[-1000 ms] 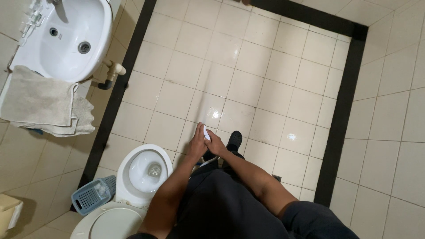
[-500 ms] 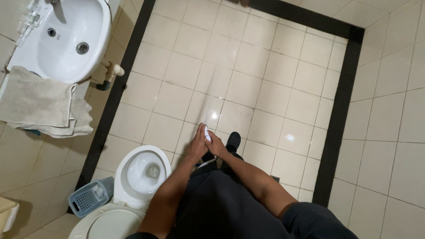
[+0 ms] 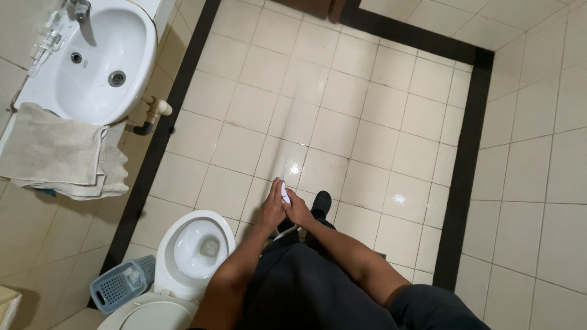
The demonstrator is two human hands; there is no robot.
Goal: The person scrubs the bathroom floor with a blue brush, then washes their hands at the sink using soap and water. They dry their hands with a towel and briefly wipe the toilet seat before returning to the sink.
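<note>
Over the tiled floor (image 3: 367, 122), in front of the person's dark trousers (image 3: 306, 287), both hands meet on a small white object (image 3: 285, 193). Left hand (image 3: 272, 206) wraps around it from the toilet side, fingers curled closed about its lower part. Right hand (image 3: 298, 209) presses against it from the other side, fingers bent onto it; the two hands touch. The object is mostly covered and appears to be a slim white handle or sprayer head, with a thin white cord or hose (image 3: 287, 232) running down from it toward the trousers; its kind cannot be confirmed at this size. One black shoe (image 3: 320, 202) stands on the floor just beside the right hand.

Toilet (image 3: 195, 250), white, seat up, bowl open, sits near the left forearm. Blue perforated basket (image 3: 122, 282) lies on the floor touching the toilet base. White basin (image 3: 101, 58) is mounted well apart at upper left, with a beige towel (image 3: 58, 153) draped just below it. Black tile border (image 3: 458, 165) frames the floor.
</note>
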